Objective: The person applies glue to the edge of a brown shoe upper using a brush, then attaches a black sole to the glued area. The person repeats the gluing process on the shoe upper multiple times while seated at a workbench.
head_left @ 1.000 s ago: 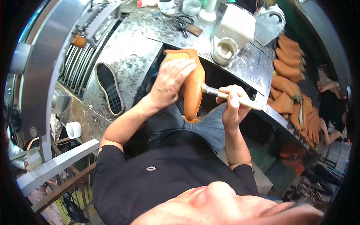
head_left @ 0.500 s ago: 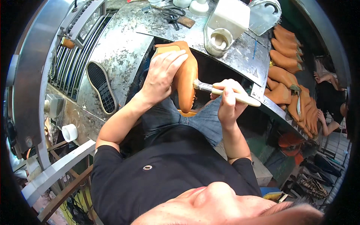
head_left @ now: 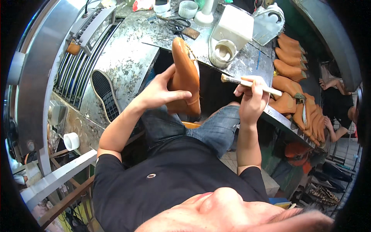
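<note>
My left hand (head_left: 164,91) grips a tan leather shoe upper (head_left: 184,77) above my lap, its rounded toe pointing away from me. Jagged gathered edges and a pale underside show along the upper's right side. In my right hand (head_left: 253,96) is a flat paintbrush (head_left: 247,82) with a pale handle, pinched between thumb and fingers. The bristles point left and stand apart from the upper. Beyond the brush, on the bench, a white container with a round cup (head_left: 223,52) holds something pale.
A black sole (head_left: 103,92) lies on the stained metal bench (head_left: 129,58) to the left, beside a slatted rack (head_left: 79,73). Scissors (head_left: 176,25) lie at the back. Several tan uppers (head_left: 290,69) are piled at the right, near another person's arm (head_left: 334,129).
The shoe upper has been turned round, so its toe now points away from me instead of toward me. My right hand has drawn the brush away to the right, off the upper.
</note>
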Demonstrator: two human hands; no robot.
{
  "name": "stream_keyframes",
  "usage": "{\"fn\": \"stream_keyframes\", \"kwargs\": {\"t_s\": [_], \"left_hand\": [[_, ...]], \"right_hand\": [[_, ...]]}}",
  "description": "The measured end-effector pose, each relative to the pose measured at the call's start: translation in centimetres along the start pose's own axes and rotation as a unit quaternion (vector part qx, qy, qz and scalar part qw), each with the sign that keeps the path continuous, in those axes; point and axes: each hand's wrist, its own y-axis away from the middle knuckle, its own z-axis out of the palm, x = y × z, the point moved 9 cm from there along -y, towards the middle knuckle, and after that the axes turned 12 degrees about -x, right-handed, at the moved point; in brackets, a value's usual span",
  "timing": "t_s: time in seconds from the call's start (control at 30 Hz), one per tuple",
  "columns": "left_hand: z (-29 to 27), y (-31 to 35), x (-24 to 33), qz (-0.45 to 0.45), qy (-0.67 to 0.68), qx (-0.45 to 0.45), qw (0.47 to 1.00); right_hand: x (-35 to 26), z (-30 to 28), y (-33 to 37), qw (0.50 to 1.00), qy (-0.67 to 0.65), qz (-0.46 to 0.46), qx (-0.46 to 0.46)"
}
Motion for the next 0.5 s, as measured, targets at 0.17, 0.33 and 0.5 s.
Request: {"fn": "stream_keyframes", "kwargs": {"t_s": [0.17, 0.33, 0.5], "left_hand": [[2.3, -1.0, -4.5, -0.031, 0.090, -0.034, 0.995], [3.5, -1.2, -6.2, -0.040, 0.074, -0.049, 0.995], [3.4, -1.2, -5.2, -0.025, 0.002, -0.039, 0.999]], "right_hand": [[1.2, 1.9, -3.0, 0.991, 0.082, 0.053, -0.093], [0.9, 3.9, -5.3, 0.982, 0.110, 0.064, -0.139], [0.6, 5.6, -7.6, 0.977, 0.121, 0.057, -0.167]]}}
